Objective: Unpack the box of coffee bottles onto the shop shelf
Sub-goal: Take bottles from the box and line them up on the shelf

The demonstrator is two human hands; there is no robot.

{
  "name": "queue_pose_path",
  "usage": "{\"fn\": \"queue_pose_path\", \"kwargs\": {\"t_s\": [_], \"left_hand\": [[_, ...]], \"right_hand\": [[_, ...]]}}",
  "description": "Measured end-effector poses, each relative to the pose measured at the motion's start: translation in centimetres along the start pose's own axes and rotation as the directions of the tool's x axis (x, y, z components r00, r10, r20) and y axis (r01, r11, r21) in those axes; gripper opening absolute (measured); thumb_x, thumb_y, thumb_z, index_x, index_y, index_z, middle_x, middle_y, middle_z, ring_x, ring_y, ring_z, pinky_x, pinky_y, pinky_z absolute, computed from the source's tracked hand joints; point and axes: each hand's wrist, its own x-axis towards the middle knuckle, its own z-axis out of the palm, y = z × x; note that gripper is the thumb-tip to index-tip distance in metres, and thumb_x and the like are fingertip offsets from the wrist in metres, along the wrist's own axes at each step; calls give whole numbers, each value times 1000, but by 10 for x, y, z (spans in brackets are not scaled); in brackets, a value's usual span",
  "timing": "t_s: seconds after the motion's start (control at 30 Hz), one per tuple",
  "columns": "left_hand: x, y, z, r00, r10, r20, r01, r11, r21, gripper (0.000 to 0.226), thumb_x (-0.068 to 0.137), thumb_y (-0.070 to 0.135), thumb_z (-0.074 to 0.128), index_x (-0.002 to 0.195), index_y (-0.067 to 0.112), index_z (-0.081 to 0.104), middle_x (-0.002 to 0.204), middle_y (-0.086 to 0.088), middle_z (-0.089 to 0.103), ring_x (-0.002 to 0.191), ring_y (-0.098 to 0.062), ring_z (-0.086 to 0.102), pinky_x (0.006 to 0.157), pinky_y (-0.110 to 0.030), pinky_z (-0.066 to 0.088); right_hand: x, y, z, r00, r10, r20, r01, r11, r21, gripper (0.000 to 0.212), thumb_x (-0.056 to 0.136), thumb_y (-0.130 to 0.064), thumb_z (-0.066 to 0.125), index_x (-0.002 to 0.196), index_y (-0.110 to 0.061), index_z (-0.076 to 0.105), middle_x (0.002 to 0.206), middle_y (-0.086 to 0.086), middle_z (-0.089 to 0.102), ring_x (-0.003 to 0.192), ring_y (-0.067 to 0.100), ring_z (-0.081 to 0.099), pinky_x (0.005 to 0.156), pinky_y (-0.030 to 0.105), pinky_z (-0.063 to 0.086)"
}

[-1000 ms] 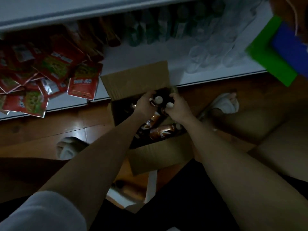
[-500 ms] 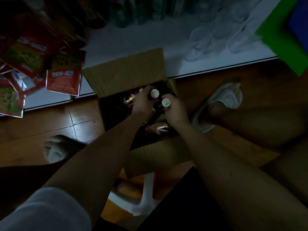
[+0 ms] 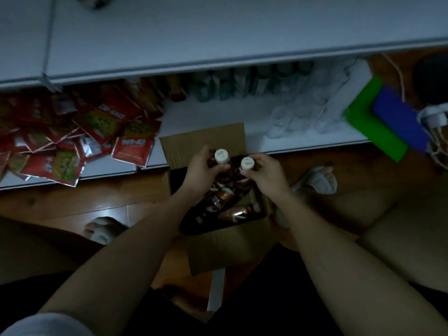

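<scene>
An open cardboard box stands on the wooden floor against the low white shelf. My left hand grips a brown coffee bottle with a white cap, held upright above the box. My right hand grips a second coffee bottle with a white cap right beside the first. More coffee bottles with brown and gold labels lie inside the box below my hands.
Red snack packets are heaped on the shelf's left part. Green bottles stand at the back, clear cups on the right. An upper white shelf overhangs. Green and blue boards lean at right. My slippered feet flank the box.
Both hands have lifted their bottles up out of the box, the caps now above its far flap. The camera has tilted up, showing the upper shelf.
</scene>
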Motion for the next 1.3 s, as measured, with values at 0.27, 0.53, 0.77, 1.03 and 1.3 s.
{"fn": "queue_pose_path", "kwargs": {"t_s": [0.27, 0.53, 0.77, 1.03, 1.3], "left_hand": [[-25, 58, -61, 996, 90, -27, -94, 973, -209, 27, 84, 12, 71, 109, 18, 60, 105, -1, 69, 98, -11, 65, 83, -25, 50], [-46, 123, -98, 978, 205, 22, -191, 941, -279, 24, 89, 19, 66, 111, 27, 63, 109, 3, 69, 108, -13, 63, 80, -26, 51], [-54, 176, -122, 956, 292, 6, -280, 920, -274, 31, 91, 21, 62, 122, 25, 61, 112, 0, 67, 103, -13, 65, 79, -25, 53], [-35, 238, -149, 929, 360, -88, -369, 883, -289, 21, 92, 21, 61, 108, 34, 62, 108, 7, 65, 91, -3, 67, 68, -22, 55], [7, 277, -179, 909, 354, -222, -401, 887, -228, 16, 91, 20, 64, 103, 31, 63, 97, 9, 68, 94, -10, 64, 78, -31, 52]], "right_hand": [[-36, -86, -16, 993, -114, 20, 105, 960, 260, 23, 81, -17, 75, 102, -25, 71, 101, -8, 74, 98, 7, 68, 90, 26, 53], [-57, -154, -34, 979, -202, 21, 175, 891, 419, 21, 87, -23, 68, 108, -26, 70, 103, -5, 74, 99, 9, 67, 89, 32, 54], [-68, -210, -51, 943, -333, 16, 292, 850, 439, 16, 87, -27, 66, 102, -27, 73, 100, -6, 74, 99, 12, 68, 89, 38, 53], [-55, -274, -60, 916, -399, -40, 381, 834, 399, 23, 87, -30, 68, 107, -20, 71, 101, -3, 74, 97, 11, 68, 85, 36, 54], [-24, -332, -62, 896, -433, -102, 435, 803, 409, 27, 85, -28, 71, 111, -21, 67, 100, -6, 71, 90, 6, 66, 82, 34, 55]]}}
